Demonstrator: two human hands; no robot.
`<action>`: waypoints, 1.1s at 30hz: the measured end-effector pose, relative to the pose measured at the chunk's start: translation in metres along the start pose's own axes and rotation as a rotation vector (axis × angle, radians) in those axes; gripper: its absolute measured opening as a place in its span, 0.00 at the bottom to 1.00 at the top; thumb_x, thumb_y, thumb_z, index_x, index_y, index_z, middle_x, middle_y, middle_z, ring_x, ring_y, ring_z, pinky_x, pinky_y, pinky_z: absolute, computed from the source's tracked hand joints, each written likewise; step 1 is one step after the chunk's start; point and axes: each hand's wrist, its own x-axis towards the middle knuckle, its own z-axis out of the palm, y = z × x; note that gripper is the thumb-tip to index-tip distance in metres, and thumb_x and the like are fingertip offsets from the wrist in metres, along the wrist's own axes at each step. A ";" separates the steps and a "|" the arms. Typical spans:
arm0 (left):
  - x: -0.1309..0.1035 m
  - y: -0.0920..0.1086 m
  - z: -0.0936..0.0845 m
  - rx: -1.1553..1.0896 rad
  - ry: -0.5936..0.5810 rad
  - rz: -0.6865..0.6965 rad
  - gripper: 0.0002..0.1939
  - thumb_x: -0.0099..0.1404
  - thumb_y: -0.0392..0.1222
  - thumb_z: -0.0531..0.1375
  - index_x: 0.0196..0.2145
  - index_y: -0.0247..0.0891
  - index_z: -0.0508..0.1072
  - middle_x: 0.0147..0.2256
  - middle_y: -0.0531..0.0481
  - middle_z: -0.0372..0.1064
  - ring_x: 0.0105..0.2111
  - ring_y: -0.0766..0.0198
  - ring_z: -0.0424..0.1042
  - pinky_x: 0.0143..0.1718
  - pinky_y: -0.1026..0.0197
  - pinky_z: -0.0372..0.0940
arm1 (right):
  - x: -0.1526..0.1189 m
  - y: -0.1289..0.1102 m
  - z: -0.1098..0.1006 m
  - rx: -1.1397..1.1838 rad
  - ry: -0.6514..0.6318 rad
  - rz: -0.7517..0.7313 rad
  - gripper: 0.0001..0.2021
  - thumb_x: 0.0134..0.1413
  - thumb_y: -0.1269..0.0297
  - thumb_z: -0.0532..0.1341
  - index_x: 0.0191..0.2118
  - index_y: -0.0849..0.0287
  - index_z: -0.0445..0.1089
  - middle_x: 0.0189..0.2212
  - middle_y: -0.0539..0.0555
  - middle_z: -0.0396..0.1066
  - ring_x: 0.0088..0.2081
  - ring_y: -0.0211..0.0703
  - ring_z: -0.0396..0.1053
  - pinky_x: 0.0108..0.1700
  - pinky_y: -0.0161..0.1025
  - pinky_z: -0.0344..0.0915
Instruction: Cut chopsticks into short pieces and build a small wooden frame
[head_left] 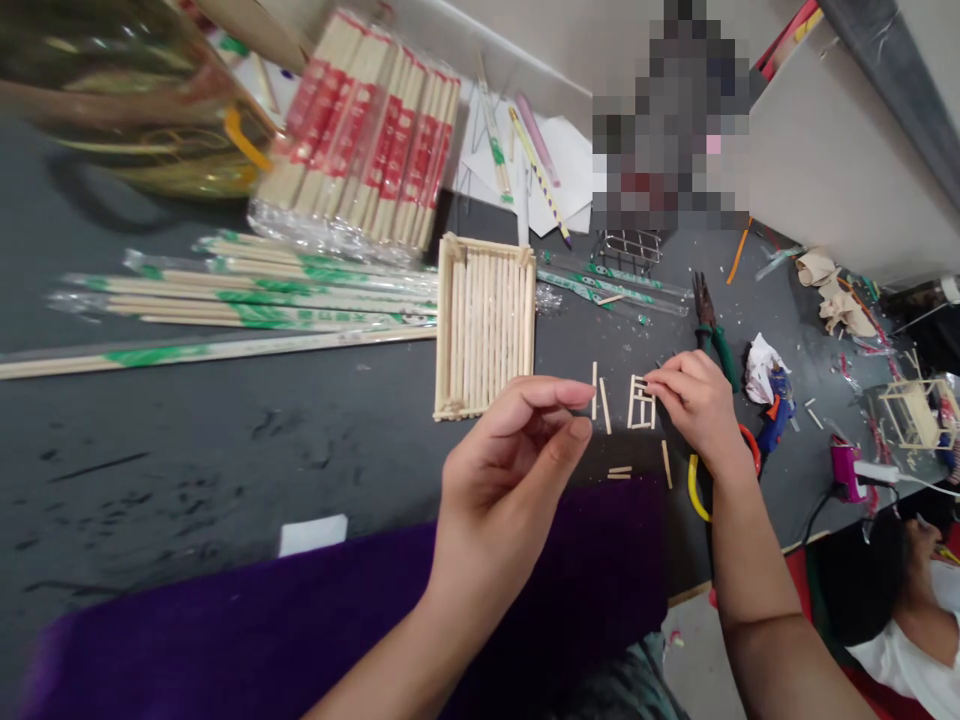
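My left hand (517, 460) is raised above the table, thumb and index finger apart, with nothing visible between them. Behind it lies a shallow tray-like piece made of wooden sticks (487, 310). My right hand (697, 405) has its fingertips pinched at the upper right corner of a small ladder-like stick frame (641, 405). Whatever those fingertips hold is too small to make out. Two thin cut sticks (604, 405) lie between my hands. Another cut stick (666, 464) lies below my right hand, and two short pieces (619, 472) are nearer the front edge.
Wrapped chopsticks (300, 300) and a red-banded chopstick pack (367, 140) are at the left. Pliers (705, 310), yellow-and-red handles (697, 490) and a blue glue gun (776, 415) lie around my right arm. Purple cloth (300, 620) covers the front. Another person's arm (919, 570) shows far right.
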 end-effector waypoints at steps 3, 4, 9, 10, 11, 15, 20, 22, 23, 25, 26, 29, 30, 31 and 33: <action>0.000 0.000 0.000 -0.018 0.004 -0.014 0.06 0.61 0.40 0.67 0.38 0.43 0.80 0.31 0.50 0.70 0.27 0.65 0.65 0.25 0.63 0.63 | 0.001 -0.004 -0.005 0.039 0.039 0.002 0.09 0.68 0.63 0.60 0.38 0.55 0.78 0.34 0.55 0.74 0.39 0.47 0.68 0.43 0.46 0.64; 0.001 -0.001 0.000 -0.029 0.003 -0.021 0.06 0.61 0.40 0.68 0.38 0.43 0.80 0.32 0.50 0.70 0.27 0.66 0.65 0.26 0.63 0.63 | 0.001 -0.007 -0.007 0.078 0.064 0.006 0.09 0.67 0.63 0.60 0.37 0.54 0.78 0.34 0.55 0.74 0.39 0.47 0.68 0.43 0.46 0.65; 0.004 -0.006 0.005 -0.117 -0.138 -0.194 0.08 0.61 0.45 0.68 0.37 0.40 0.80 0.31 0.49 0.72 0.26 0.67 0.65 0.26 0.63 0.62 | -0.002 -0.032 -0.019 0.415 0.187 0.002 0.05 0.65 0.62 0.63 0.38 0.51 0.78 0.32 0.52 0.74 0.37 0.45 0.71 0.40 0.46 0.69; 0.005 -0.007 0.007 -0.152 -0.202 -0.260 0.09 0.62 0.47 0.68 0.36 0.40 0.80 0.30 0.50 0.71 0.25 0.67 0.64 0.26 0.63 0.62 | -0.003 -0.038 -0.021 0.463 0.187 -0.025 0.05 0.65 0.61 0.64 0.39 0.50 0.78 0.32 0.52 0.74 0.36 0.45 0.71 0.39 0.45 0.69; 0.005 -0.009 0.008 -0.195 -0.268 -0.326 0.10 0.62 0.48 0.68 0.34 0.39 0.80 0.28 0.50 0.70 0.25 0.67 0.64 0.25 0.64 0.61 | -0.003 -0.042 -0.021 0.500 0.177 -0.059 0.05 0.65 0.61 0.64 0.40 0.49 0.79 0.32 0.51 0.74 0.35 0.44 0.71 0.39 0.45 0.69; 0.005 -0.015 0.012 -0.321 -0.398 -0.480 0.16 0.58 0.53 0.70 0.27 0.37 0.77 0.25 0.51 0.67 0.23 0.68 0.62 0.24 0.65 0.60 | -0.005 -0.053 -0.021 0.557 0.139 -0.142 0.07 0.66 0.62 0.63 0.44 0.47 0.79 0.32 0.52 0.74 0.36 0.43 0.71 0.37 0.44 0.70; 0.008 -0.017 0.012 -0.335 -0.364 -0.491 0.14 0.53 0.50 0.72 0.24 0.37 0.77 0.25 0.51 0.70 0.22 0.70 0.61 0.23 0.65 0.59 | -0.007 -0.056 -0.024 0.505 0.127 -0.114 0.09 0.67 0.64 0.60 0.45 0.47 0.80 0.34 0.52 0.75 0.37 0.44 0.72 0.39 0.45 0.71; 0.010 -0.017 0.012 -0.342 -0.341 -0.490 0.13 0.53 0.48 0.72 0.24 0.37 0.78 0.25 0.50 0.71 0.22 0.70 0.61 0.23 0.66 0.58 | -0.008 -0.057 -0.027 0.482 0.149 -0.091 0.11 0.67 0.67 0.59 0.45 0.48 0.79 0.35 0.52 0.76 0.38 0.44 0.73 0.40 0.45 0.71; 0.010 -0.017 0.012 -0.345 -0.327 -0.489 0.12 0.52 0.48 0.73 0.25 0.37 0.79 0.25 0.50 0.72 0.22 0.71 0.61 0.23 0.66 0.58 | -0.008 -0.057 -0.028 0.470 0.171 -0.078 0.10 0.67 0.68 0.59 0.45 0.49 0.78 0.35 0.52 0.76 0.38 0.44 0.73 0.41 0.45 0.70; 0.012 -0.018 0.012 -0.342 -0.305 -0.482 0.12 0.51 0.48 0.73 0.25 0.37 0.80 0.25 0.50 0.73 0.22 0.71 0.61 0.23 0.67 0.57 | -0.009 -0.059 -0.030 0.442 0.209 -0.061 0.08 0.66 0.69 0.61 0.43 0.51 0.77 0.35 0.52 0.76 0.38 0.44 0.72 0.42 0.45 0.70; 0.012 -0.018 0.013 -0.333 -0.298 -0.476 0.12 0.50 0.48 0.74 0.25 0.37 0.81 0.25 0.49 0.73 0.21 0.71 0.60 0.22 0.67 0.57 | -0.009 -0.059 -0.031 0.425 0.214 -0.059 0.07 0.65 0.69 0.61 0.42 0.51 0.77 0.34 0.52 0.76 0.38 0.44 0.72 0.42 0.45 0.69; 0.013 -0.020 0.014 -0.280 -0.287 -0.431 0.12 0.49 0.49 0.74 0.25 0.38 0.82 0.25 0.49 0.73 0.21 0.70 0.60 0.21 0.66 0.57 | -0.011 -0.063 -0.032 0.365 0.201 -0.078 0.05 0.65 0.67 0.62 0.40 0.51 0.77 0.33 0.52 0.77 0.37 0.45 0.72 0.41 0.46 0.69; 0.012 -0.020 0.015 -0.259 -0.287 -0.411 0.12 0.49 0.49 0.73 0.25 0.38 0.82 0.25 0.48 0.74 0.21 0.70 0.59 0.21 0.66 0.57 | -0.012 -0.064 -0.031 0.341 0.201 -0.088 0.06 0.65 0.67 0.62 0.40 0.51 0.76 0.33 0.52 0.77 0.37 0.45 0.72 0.41 0.46 0.69; 0.012 -0.020 0.016 -0.239 -0.288 -0.390 0.12 0.49 0.49 0.73 0.25 0.39 0.82 0.25 0.48 0.74 0.21 0.69 0.60 0.21 0.65 0.58 | -0.013 -0.065 -0.031 0.311 0.206 -0.098 0.06 0.65 0.67 0.61 0.39 0.51 0.76 0.33 0.52 0.77 0.37 0.45 0.72 0.41 0.46 0.68; 0.011 -0.021 0.017 -0.199 -0.291 -0.355 0.11 0.50 0.49 0.73 0.24 0.39 0.82 0.25 0.48 0.74 0.21 0.69 0.60 0.22 0.65 0.58 | -0.016 -0.068 -0.030 0.221 0.226 -0.117 0.07 0.65 0.68 0.61 0.37 0.51 0.76 0.32 0.52 0.77 0.36 0.45 0.72 0.40 0.46 0.67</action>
